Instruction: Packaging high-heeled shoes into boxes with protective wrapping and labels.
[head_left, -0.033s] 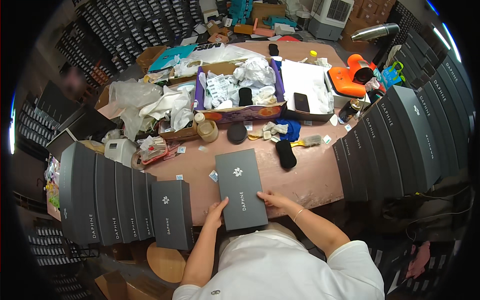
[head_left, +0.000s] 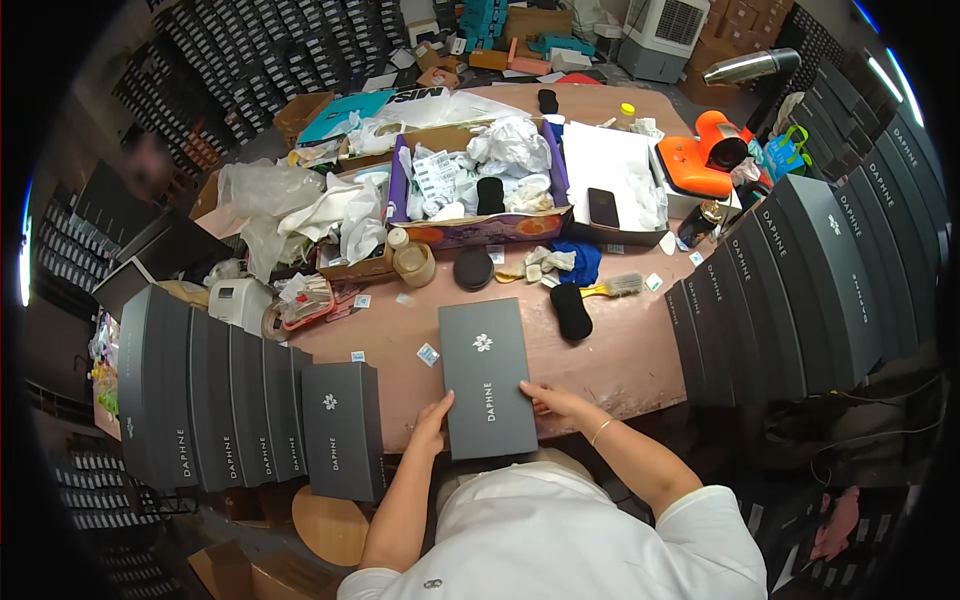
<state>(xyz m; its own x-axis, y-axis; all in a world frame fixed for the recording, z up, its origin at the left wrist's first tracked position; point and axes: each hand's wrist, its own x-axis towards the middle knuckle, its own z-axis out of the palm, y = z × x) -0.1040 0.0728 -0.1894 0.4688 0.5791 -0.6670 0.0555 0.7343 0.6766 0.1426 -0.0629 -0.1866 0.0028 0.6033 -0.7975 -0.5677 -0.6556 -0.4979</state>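
Note:
A dark grey lidded shoebox (head_left: 488,370) with white print lies at the table's near edge, right in front of me. My left hand (head_left: 432,420) holds its left side, thumb at the lid's edge. On the opposite side my right hand (head_left: 550,398) grips it, fingertips against the edge. The box is shut, so what it contains is hidden. Just left of it stands another grey shoebox (head_left: 342,430). Beyond its far right corner are a black shoe-shaped pad (head_left: 571,312) and a brush (head_left: 615,286) with pale bristles.
Rows of grey shoeboxes flank me on the left (head_left: 212,400) and right (head_left: 790,290). Farther back sit a purple carton (head_left: 470,230) of crumpled paper, a phone (head_left: 603,207), a glue jar (head_left: 413,262), a round black tin (head_left: 473,268) and an orange device (head_left: 695,165).
The shoebox has shifted slightly to the right and turned a little straighter, with both hands still on its sides.

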